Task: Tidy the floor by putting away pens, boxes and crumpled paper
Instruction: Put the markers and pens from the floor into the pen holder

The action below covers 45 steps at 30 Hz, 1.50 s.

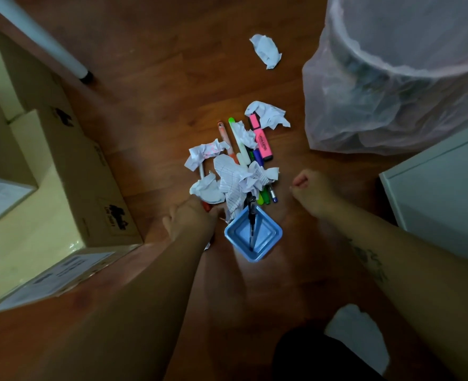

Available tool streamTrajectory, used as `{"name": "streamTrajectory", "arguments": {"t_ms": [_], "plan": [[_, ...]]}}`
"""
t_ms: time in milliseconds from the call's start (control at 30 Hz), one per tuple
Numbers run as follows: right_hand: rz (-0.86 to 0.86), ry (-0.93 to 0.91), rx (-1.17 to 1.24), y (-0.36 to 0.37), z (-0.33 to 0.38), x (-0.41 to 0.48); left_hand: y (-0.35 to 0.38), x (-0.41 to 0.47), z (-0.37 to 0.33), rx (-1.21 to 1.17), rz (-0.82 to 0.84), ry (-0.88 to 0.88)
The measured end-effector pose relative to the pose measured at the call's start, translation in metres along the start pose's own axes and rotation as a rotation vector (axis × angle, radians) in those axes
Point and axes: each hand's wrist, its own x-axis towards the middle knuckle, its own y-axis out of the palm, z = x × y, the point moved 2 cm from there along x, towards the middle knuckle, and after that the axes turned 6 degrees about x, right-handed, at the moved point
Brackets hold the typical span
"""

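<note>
Left hand (191,217) grips a red pen (206,207), right hand (311,189) clenched empty; one black pen (252,218) stands in the blue holder (229,232), while the twelve-o'clock pile of pens and crumpled paper (237,174) awaits clearing.

A: Left hand (190,220) is gripping a red pen (206,206) just beside the blue cup (270,244).
B: Right hand (311,189) is hovering curled, right of the pile. Black pen (251,215) is standing in the cup. Crumpled paper (235,182) is lying over pens (239,144).

White table leg (40,37) (black-footed), white cabinet (441,193)
</note>
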Motion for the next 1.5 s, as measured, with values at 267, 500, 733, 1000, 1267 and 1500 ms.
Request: {"name": "streamTrajectory", "arguments": {"t_ms": [267,500,733,1000,1267,1500], "plan": [[0.057,-0.01,0.05,0.03,0.005,0.012,0.015,0.017,0.0,-0.187,-0.04,-0.067],[0.017,-0.051,-0.092,0.044,0.01,0.012,0.009,0.025,0.028,-0.323,0.018,-0.122],[0.003,0.008,-0.248,0.019,-0.004,0.006,-0.047,-0.014,0.057,-0.47,-0.071,0.027],[-0.123,0.142,0.164,-0.026,-0.041,-0.012,-0.108,-0.082,0.055,-0.511,-0.072,0.481],[-0.293,-0.005,0.685,-0.059,-0.007,-0.036,-0.087,-0.1,0.026,-0.32,-0.012,0.705],[-0.111,-0.321,0.588,-0.076,0.052,-0.069,-0.067,-0.081,0.003,-0.198,0.018,0.759]]}}
